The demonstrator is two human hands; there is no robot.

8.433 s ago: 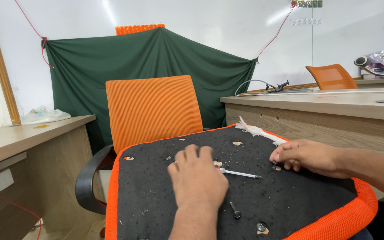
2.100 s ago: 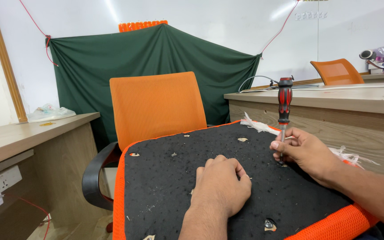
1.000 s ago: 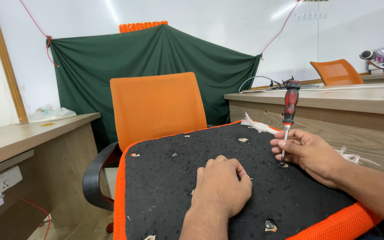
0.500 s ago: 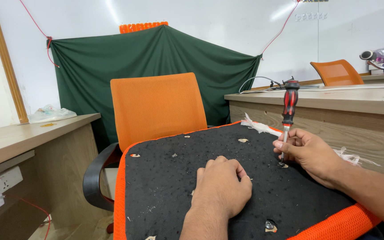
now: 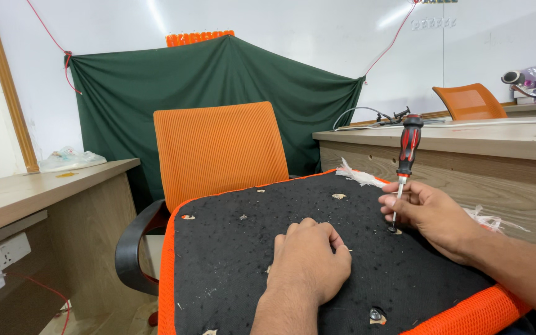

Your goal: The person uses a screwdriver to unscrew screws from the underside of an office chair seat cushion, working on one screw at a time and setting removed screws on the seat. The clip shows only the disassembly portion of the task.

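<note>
An upturned chair seat (image 5: 231,273), black underneath with an orange mesh rim, lies flat in front of me. My left hand (image 5: 308,263) rests knuckles-up on its middle, fingers curled, pressing down. My right hand (image 5: 432,214) holds a screwdriver (image 5: 406,155) with a red and black handle upright, fingers around the thin shaft. Its tip stands in a hole at the seat's right side. A bolt head (image 5: 376,315) shows near the front edge.
An orange office chair (image 5: 218,155) stands behind the seat. Wooden desks flank it, left (image 5: 38,186) and right (image 5: 485,139). A green cloth (image 5: 218,74) hangs on the wall. White plastic shreds (image 5: 358,175) stick out at the seat's right rim. Another orange chair (image 5: 469,101) stands far right.
Earlier both hands lay flat on the seat with a screw lying loose. Since then my right hand has stood the screwdriver upright on the seat; over the last second it has hardly moved.
</note>
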